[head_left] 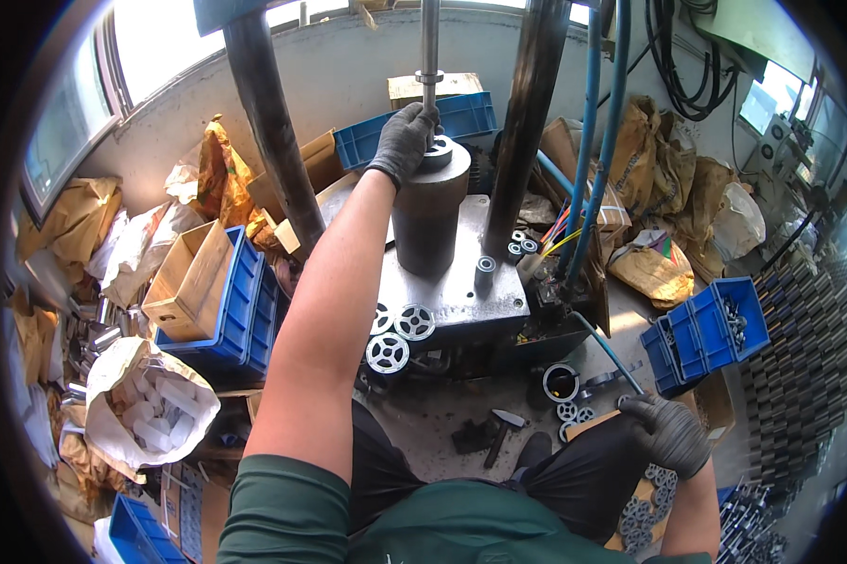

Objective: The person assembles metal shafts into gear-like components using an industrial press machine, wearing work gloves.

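Note:
My left hand, in a dark grey glove, is closed around the lower end of an upright steel rod, just below its collar. Under it stands a thick steel cylinder with a dark ring set in its top; my palm hides part of the rod's tip. The cylinder rests on the press's metal bed. My right hand, also gloved, is closed by my knee at the lower end of a slim blue-grey lever; its fingertips are partly hidden.
Dark posts flank the rod. Spoked metal discs lie at the bed's front edge, a small bearing stack at its right. A hammer is on the floor. Blue crates stand right, a white sack left.

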Motion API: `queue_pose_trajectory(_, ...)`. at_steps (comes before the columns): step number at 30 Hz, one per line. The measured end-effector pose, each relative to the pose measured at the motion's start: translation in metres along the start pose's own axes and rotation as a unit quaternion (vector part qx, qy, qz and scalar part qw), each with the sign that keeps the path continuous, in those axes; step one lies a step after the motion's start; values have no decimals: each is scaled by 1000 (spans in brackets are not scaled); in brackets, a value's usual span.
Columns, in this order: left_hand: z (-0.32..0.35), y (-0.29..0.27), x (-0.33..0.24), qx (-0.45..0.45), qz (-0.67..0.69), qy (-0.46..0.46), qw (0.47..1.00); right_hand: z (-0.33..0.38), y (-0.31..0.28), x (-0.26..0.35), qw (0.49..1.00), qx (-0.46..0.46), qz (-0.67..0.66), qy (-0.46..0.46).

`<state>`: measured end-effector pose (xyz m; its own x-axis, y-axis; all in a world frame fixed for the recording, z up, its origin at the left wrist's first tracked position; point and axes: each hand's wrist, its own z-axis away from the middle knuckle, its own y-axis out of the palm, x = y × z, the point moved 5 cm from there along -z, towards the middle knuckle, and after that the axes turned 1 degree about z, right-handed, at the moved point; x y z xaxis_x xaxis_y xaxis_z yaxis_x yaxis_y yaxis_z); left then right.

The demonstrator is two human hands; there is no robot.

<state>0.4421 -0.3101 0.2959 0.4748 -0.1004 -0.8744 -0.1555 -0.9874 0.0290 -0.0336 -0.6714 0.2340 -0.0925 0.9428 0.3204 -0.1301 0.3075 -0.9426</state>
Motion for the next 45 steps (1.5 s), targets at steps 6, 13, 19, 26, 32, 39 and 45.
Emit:
queue_pose_trajectory(6, -2, 4, 1, 14, 36, -19, 999, -4, -6, 4, 999, 44, 0, -6)
queue_pose_trajectory(13, 6, 2, -8, 30, 45, -26, 998, -3, -3, 5, 1000, -14, -5, 5)
queue_pose_trajectory(19, 2, -1, -9, 37, 36, -26, 998, 7, 20, -1, 998, 47, 24, 25)
queue_pose_trajectory(26, 6, -3, -8, 22, 38, -16, 999, 6, 19, 2, 998, 42, 34, 27)
queue_pose_trajectory(32, 6, 1, -11, 17, 50, -20, 998, 6, 18, -2, 996, 51, 68, 24)
queue_pose_trajectory(39, 10, -2, -13, -11, 46, -50, 998, -11, -13, 12, 999, -18, -20, 37)
queue_pose_trajectory(45, 3, -5, -5, 5, 79, -59, 995, -2, 4, 1, 994, 86, 68, -15)
